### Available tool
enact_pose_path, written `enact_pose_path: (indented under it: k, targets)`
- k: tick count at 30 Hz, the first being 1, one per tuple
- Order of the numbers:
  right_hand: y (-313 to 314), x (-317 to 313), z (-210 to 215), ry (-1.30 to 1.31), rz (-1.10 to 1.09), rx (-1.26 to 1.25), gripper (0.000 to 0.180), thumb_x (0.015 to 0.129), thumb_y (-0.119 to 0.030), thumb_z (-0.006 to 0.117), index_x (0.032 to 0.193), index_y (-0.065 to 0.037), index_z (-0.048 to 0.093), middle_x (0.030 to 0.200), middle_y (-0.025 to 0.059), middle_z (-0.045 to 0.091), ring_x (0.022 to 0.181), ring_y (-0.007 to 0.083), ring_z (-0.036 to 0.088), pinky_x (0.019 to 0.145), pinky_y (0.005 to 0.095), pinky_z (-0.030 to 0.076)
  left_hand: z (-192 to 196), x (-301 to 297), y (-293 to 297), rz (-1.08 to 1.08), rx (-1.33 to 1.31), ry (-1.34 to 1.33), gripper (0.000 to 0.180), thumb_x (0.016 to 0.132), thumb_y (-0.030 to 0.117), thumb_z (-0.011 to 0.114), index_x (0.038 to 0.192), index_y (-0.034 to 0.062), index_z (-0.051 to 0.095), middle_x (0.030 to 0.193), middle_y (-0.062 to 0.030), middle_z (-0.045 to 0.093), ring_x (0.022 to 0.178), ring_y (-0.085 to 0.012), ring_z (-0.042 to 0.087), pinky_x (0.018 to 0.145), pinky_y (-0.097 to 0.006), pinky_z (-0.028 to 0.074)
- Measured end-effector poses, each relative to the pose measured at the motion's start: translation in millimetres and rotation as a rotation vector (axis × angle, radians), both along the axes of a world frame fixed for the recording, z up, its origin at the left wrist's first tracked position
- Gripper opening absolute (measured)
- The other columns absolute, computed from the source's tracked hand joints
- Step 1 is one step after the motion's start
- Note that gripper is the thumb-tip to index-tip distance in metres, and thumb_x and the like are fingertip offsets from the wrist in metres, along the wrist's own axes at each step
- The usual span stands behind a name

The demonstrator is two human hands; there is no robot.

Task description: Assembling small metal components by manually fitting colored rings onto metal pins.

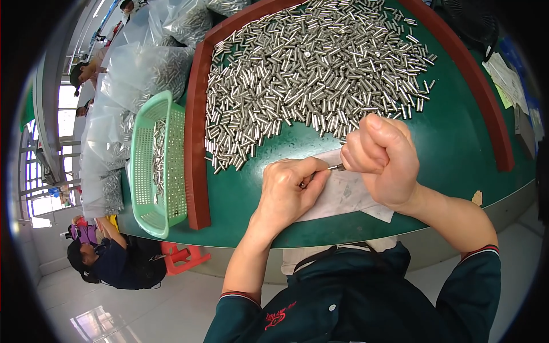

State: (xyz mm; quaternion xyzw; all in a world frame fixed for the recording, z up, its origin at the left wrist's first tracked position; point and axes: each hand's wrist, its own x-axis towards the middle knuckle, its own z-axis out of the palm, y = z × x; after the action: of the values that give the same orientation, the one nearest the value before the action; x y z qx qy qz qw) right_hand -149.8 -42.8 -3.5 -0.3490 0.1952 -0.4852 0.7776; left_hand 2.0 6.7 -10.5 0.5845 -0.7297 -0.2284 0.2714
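A large heap of short, shiny metal pins [320, 68] covers the far part of the green tabletop [240, 211]. Just in front of it my two hands meet over a pale, stained cloth [343, 191]. My left hand [289, 188] is closed, its thumb and forefinger pinching a small metal part that is mostly hidden. My right hand [386, 154] is curled into a fist around a thin metal tool [338, 167]. Only a short silver and dark length of that tool shows, bridging the gap between both hands; its kind is unclear.
Dark red rails [197, 143] border the heap. Outside the left one stands a green plastic basket [166, 217] with metal pins inside. Clear bags of metal parts [134, 71] line the left. Papers [506, 80] lie at right. A person [120, 260] sits near a red stool [186, 258].
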Motion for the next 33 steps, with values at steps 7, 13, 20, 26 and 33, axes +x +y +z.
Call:
enact_pose_path:
  k: [7, 13, 20, 26, 33]
  targets:
    - [0.2, 2.0, -1.7, 0.050, 0.008, -0.024, 0.040, 0.085, -0.019, 0.034, 0.047, -0.012, 0.024, 0.040, -0.0022, 0.024, 0.038, 0.0071, 0.017, 0.039, 0.0239, 0.017, -1.5, 0.6, 0.3, 0.025, 0.034, 0.038, 0.006, 0.066, 0.004, 0.064, 0.067, 0.0031, 0.058, 0.047, -0.0081, 0.049, 0.042, -0.0217, 0.050, 0.041, -0.031, 0.038]
    - [2.0, 1.2, -0.9, 0.068, -0.002, -0.070, 0.040, 0.085, -0.019, 0.035, 0.047, -0.011, 0.024, 0.039, -0.0021, 0.023, 0.037, 0.0072, 0.016, 0.039, 0.0243, 0.017, 8.7, 1.3, 2.3, 0.132, 0.140, 0.232, 0.005, 0.069, 0.001, 0.061, 0.068, 0.0025, 0.057, 0.045, 0.0020, 0.041, 0.041, -0.0061, 0.039, 0.040, -0.021, 0.032]
    - [2.3, 0.2, -0.5, -0.025, 0.029, 0.019, 0.041, 0.085, -0.017, 0.037, 0.048, -0.010, 0.023, 0.041, -0.0022, 0.025, 0.040, 0.0064, 0.018, 0.041, 0.0236, 0.018, -2.4, 30.2, -3.6, 0.139, 0.605, 1.605, 0.005, 0.078, 0.007, 0.055, 0.079, 0.0066, 0.050, 0.073, -0.0071, 0.051, 0.057, -0.0061, 0.038, 0.050, -0.018, 0.032]
    - [0.6, 0.8, -1.4, -0.050, 0.024, 0.023, 0.042, 0.086, -0.018, 0.036, 0.047, -0.010, 0.024, 0.040, -0.0012, 0.026, 0.039, 0.0070, 0.018, 0.040, 0.0244, 0.018, 0.1, 32.2, -5.8, 0.229, 0.580, 1.575, 0.018, 0.081, 0.009, 0.053, 0.098, 0.0022, 0.053, 0.080, -0.0087, 0.058, 0.059, -0.0061, 0.044, 0.051, -0.018, 0.036]
    - [-0.5, 1.2, -0.1, -0.048, 0.029, 0.020, 0.042, 0.086, -0.019, 0.036, 0.047, -0.010, 0.024, 0.040, -0.0011, 0.027, 0.038, 0.0068, 0.018, 0.040, 0.0241, 0.018, 1.9, 34.3, -5.8, 0.251, 0.564, 1.585, 0.021, 0.081, 0.008, 0.053, 0.100, 0.0007, 0.053, 0.081, -0.0098, 0.058, 0.058, -0.0063, 0.044, 0.050, -0.018, 0.036]
